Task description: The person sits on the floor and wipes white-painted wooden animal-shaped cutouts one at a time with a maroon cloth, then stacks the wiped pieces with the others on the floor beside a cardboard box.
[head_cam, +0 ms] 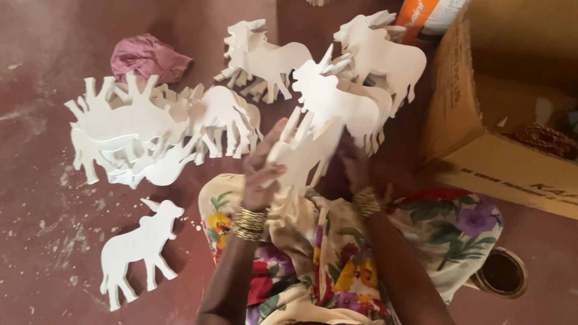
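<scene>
Both hands hold one white cow-shaped cutout (304, 150) over my lap, legs pointing up. My left hand (263, 171), with gold bangles at the wrist, grips its left side. My right hand (355, 165), also bangled, holds its right side and is partly hidden behind it. A flowered cloth (337, 253) covers my lap beneath them.
Several white cow cutouts lie piled on the dark red floor: a heap (150, 135) at left, others (361, 78) ahead, a single one (139, 250) at lower left. A pink cloth (147, 57) is beyond. A cardboard box (475, 138) stands right, a round tin (503, 274) near my knee.
</scene>
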A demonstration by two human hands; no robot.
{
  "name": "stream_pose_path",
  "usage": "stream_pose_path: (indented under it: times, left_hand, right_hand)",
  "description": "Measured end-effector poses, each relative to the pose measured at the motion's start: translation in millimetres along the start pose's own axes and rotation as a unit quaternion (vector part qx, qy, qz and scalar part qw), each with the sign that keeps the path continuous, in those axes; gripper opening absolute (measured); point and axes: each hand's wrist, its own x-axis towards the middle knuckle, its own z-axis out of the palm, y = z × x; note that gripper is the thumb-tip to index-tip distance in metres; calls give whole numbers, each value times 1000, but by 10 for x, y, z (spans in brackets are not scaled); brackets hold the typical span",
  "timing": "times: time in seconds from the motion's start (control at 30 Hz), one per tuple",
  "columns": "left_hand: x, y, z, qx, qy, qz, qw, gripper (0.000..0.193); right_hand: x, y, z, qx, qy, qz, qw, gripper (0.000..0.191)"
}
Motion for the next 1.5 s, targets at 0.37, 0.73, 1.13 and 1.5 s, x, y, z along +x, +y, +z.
stream_pose_path:
  times: [0.37, 0.73, 1.13, 1.5]
  left_hand:
    - [113, 325, -74, 100, -203, -7, 974, 74]
    - [112, 676, -338, -132, -193, -34, 972, 83]
    - [672, 513, -66, 116, 200, 34, 972, 63]
    - [416, -412, 532, -282, 56, -274, 918, 68]
  right_hand:
    - [-65, -1550, -809, 19, -131, -114, 985, 10]
    - [9, -1308, -854, 241, -164, 135, 947, 44]
    - [-190, -1421, -857, 242, 21, 59, 968, 15]
    - [-922, -1686, -325, -283, 44, -297, 911, 32]
